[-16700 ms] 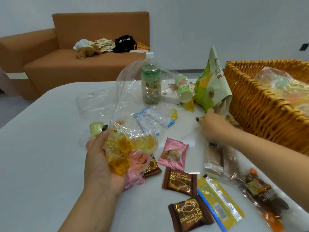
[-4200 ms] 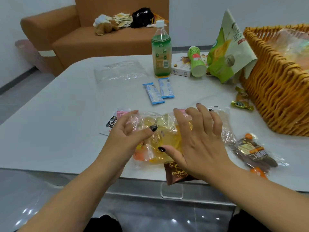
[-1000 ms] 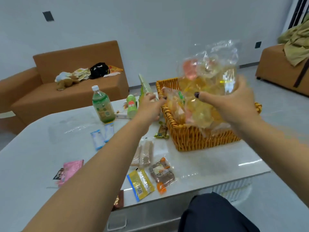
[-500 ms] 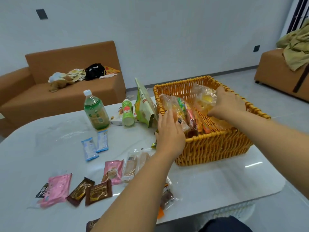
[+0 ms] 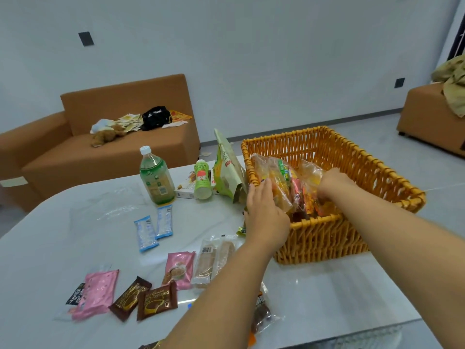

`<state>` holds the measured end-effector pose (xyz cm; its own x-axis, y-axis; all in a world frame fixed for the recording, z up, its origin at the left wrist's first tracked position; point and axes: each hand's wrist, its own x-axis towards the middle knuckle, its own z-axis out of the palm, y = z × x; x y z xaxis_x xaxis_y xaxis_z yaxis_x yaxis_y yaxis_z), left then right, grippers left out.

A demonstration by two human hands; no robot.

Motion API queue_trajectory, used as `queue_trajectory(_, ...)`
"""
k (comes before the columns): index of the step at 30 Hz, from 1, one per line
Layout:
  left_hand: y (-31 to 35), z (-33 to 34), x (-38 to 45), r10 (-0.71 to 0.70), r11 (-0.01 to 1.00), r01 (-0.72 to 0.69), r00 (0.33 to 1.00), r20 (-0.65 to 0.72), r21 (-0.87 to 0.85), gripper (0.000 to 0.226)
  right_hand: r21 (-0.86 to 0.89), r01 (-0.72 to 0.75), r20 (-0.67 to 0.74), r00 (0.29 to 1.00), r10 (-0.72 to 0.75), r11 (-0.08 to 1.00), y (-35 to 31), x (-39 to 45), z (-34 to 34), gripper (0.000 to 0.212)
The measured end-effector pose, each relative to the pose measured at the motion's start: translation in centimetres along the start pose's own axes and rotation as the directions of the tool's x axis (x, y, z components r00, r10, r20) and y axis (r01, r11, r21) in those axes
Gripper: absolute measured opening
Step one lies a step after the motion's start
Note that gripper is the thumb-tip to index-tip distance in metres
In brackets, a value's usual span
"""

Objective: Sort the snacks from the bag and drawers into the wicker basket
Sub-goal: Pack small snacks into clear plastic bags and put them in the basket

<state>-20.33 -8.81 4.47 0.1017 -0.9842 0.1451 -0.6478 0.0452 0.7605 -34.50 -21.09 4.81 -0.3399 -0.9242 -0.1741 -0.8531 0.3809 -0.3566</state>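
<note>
Since half a second ago both hands have sunk deeper into the wicker basket [image 5: 352, 177]. Left hand [image 5: 264, 210], fingers straight, presses the upright snack bags [image 5: 284, 187] at the basket's 9 o'clock wall; right hand [image 5: 332, 183] reaches in beside them, its grip hidden. Loose packets [image 5: 153, 298] wait at 7 o'clock on the white table [image 5: 50, 235], nearer the left hand; a brown sofa [image 5: 113, 137] stands behind.

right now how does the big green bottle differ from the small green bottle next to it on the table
The big green bottle stands upright, while the small green bottle tilts against the flat box behind it. The big green bottle is taller and wider, with a clear body showing green drink; the small green bottle looks opaque, with a red mark on its label. Both have white caps and stand on the table, left of the wicker basket.
</note>
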Motion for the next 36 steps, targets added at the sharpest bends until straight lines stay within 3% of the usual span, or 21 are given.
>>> queue_trajectory(6,0.1,0.0,-0.2,0.000,1.000,0.000,1.000,-0.027,-0.010,0.065,0.132,-0.023,0.027,0.999,0.020,0.991,0.3,-0.1,-0.2,0.077)
queue_trajectory(9,0.3,0.0,-0.3,0.007,1.000,-0.008,0.999,-0.040,-0.023,0.063,0.210,0.057,0.161,0.983,-0.092,0.976,-0.1,0.0,-0.5,0.064)
queue_trajectory(18,0.5,0.2,-0.6,0.001,1.000,-0.002,0.999,-0.048,-0.025,0.061,0.615,-0.053,0.378,0.895,-0.235,0.787,0.7,-1.8,-3.1,0.086)
queue_trajectory(20,0.6,0.2,-0.6,0.001,1.000,-0.002,0.999,-0.046,-0.019,0.061,0.639,-0.067,0.397,0.882,-0.254,0.767,0.7,-1.4,-2.9,0.087)
queue_trajectory(24,0.8,0.2,-0.5,-0.033,0.999,0.031,0.999,-0.041,-0.037,0.062,0.532,0.010,0.409,0.873,-0.267,0.847,0.4,-1.4,-2.0,0.082)
queue_trajectory(28,1.2,0.0,-1.2,-0.078,0.994,0.071,0.994,-0.080,-0.086,0.062,0.459,0.032,0.303,0.934,-0.190,0.888,0.0,-2.1,-1.4,0.095)
queue_trajectory(32,1.9,-1.0,-2.4,-0.276,0.926,0.237,0.956,-0.099,-0.292,0.070,0.532,0.133,0.112,0.968,-0.225,0.836,-0.4,-5.3,-2.1,0.075)
queue_trajectory(36,2.2,-2.6,-4.2,-0.275,0.913,0.220,0.954,-0.120,-0.345,0.063,0.511,0.334,-0.215,0.942,-0.259,0.792,-0.1,-9.7,-2.7,0.057)
